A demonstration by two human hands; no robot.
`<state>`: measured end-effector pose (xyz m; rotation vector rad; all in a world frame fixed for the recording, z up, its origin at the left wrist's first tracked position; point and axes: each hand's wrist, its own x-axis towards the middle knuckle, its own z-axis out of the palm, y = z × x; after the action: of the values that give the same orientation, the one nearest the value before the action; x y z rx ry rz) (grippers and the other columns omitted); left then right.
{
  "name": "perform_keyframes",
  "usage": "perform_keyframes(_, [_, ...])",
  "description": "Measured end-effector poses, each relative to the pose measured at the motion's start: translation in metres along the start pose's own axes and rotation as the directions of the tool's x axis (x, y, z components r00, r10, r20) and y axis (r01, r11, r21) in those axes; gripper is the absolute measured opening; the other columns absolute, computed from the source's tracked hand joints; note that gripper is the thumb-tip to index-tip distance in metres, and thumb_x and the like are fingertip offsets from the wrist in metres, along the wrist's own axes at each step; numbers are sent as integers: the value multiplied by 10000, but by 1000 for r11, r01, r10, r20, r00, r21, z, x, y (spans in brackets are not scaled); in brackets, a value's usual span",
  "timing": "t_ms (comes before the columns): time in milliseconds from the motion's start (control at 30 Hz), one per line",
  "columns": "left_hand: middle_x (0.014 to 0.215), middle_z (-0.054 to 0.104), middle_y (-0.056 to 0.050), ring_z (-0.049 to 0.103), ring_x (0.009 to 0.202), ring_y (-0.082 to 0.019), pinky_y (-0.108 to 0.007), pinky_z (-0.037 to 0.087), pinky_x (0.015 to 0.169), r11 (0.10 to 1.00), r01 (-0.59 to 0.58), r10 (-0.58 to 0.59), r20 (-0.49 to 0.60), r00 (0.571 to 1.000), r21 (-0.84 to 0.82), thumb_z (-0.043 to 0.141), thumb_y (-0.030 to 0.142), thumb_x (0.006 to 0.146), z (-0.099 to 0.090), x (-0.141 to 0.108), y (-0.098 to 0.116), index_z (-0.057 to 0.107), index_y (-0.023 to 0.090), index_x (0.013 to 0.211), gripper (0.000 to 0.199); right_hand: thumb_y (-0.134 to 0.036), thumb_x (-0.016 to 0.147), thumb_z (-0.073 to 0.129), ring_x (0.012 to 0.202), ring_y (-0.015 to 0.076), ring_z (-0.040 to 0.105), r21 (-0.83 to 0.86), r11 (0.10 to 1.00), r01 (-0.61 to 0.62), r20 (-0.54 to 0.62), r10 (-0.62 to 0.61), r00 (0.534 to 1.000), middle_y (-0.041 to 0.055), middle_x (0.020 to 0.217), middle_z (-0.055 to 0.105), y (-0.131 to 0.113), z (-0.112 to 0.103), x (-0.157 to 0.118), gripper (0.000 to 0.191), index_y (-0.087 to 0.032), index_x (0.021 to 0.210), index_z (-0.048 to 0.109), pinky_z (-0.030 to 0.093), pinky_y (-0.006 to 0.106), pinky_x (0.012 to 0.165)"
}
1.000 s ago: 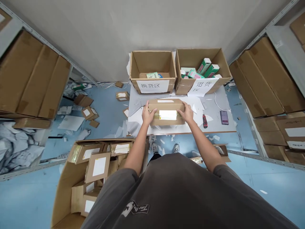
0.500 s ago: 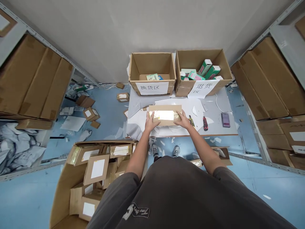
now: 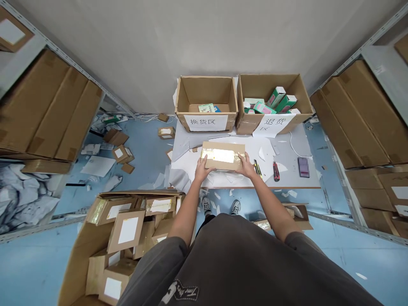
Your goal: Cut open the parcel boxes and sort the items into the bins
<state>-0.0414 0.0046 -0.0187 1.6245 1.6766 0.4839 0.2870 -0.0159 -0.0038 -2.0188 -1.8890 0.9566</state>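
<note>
A taped cardboard box with a white label on its top is held between my two hands over the near part of the table. My left hand grips its left end, thumb along the near side. At the right end, my right hand has its fingers round the corner. Just right of that hand lies a yellow-and-black utility knife. Farther right are a red-and-black tool and a purple phone-like object. Whether the box touches the tabletop, I cannot tell.
Two open cartons with paper signs stand at the back: the left carton holds small packs, the right carton several green-and-white boxes. A large carton full of labelled parcels sits at lower left. Shelves with cartons flank both sides.
The box is now slightly tilted, its right end nearer me, still in both hands. The whole view has shifted a little, so the table and cartons appear lower.
</note>
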Motion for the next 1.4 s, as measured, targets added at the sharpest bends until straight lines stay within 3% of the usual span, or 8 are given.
perform_keyframes(433, [1784, 328, -190, 289, 1685, -416, -516, 420, 1283, 1000, 26, -26, 18, 1000, 4, 878, 671, 840, 1, 3, -1, 337, 294, 1765, 1136, -436, 637, 1020, 1525, 466, 527, 119, 993, 16, -65, -9, 998, 185, 1836, 149, 7, 8, 4, 1178, -294, 1678, 486, 515, 573, 1189])
perform_keyframes(533, [1731, 429, -185, 319, 1670, -422, -516, 404, 1303, 998, -55, 55, 9, 998, 18, 959, 623, 764, -16, 7, 10, 390, 273, 1745, 1187, -386, 614, 1003, 1491, 447, 568, 158, 987, 22, -108, -5, 994, 146, 1827, 203, 3, -3, 4, 1122, -306, 1636, 546, 519, 567, 1200])
perform_keyframes(667, [1633, 540, -117, 511, 1549, -359, -445, 429, 1294, 979, -194, 199, -95, 975, 59, 982, 516, 777, -56, 8, 30, 547, 325, 1650, 994, -498, 632, 998, 1591, 428, 449, 169, 975, 146, -207, -110, 972, 118, 1816, 258, -4, -37, 2, 1042, -296, 1575, 603, 456, 564, 1269])
perform_keyframes(833, [1470, 674, -99, 659, 1362, -337, -418, 500, 1208, 995, -74, 85, -174, 981, 68, 948, 634, 784, -83, 15, 49, 631, 324, 1581, 911, -638, 779, 879, 1589, 395, 452, 203, 955, 215, -316, -144, 938, 123, 1739, 435, -19, -68, 13, 896, -280, 1554, 610, 410, 564, 1304])
perform_keyframes(933, [1486, 707, -97, 670, 1359, -340, -430, 505, 1184, 997, 81, -81, -167, 983, -8, 894, 682, 820, -71, 32, 52, 612, 318, 1591, 898, -652, 864, 786, 1505, 379, 546, 229, 964, 137, -303, -63, 951, 116, 1662, 549, -24, -64, 32, 906, -278, 1642, 510, 425, 578, 1293])
perform_keyframes(1100, [1520, 698, -159, 653, 1414, -361, -458, 485, 1197, 952, 290, -301, -130, 945, -94, 792, 605, 929, -30, 68, 42, 415, 218, 1723, 961, -542, 940, 663, 1508, 409, 537, 222, 974, -36, -248, 92, 964, 180, 1656, 552, -17, -28, 66, 937, -177, 1739, 338, 410, 621, 1287])
perform_keyframes(1233, [1621, 617, -150, 584, 1500, -303, -439, 432, 1275, 986, 91, -100, -64, 993, -137, 690, 430, 1004, -5, 69, 21, 353, 199, 1754, 854, -432, 986, 573, 1617, 392, 408, 206, 978, -18, -232, 66, 971, 202, 1744, 421, -4, -3, 71, 858, -153, 1756, 316, 367, 632, 1315])
perform_keyframes(1400, [1812, 321, -172, 326, 1678, -355, -484, 323, 1358, 997, -73, 73, -3, 997, -24, 729, 535, 991, 6, 31, -12, 505, 202, 1679, 797, -565, 989, 669, 1683, 416, 283, 57, 998, 27, -149, -18, 989, 154, 1856, 175, 17, 9, 31, 806, -227, 1694, 475, 368, 622, 1317])
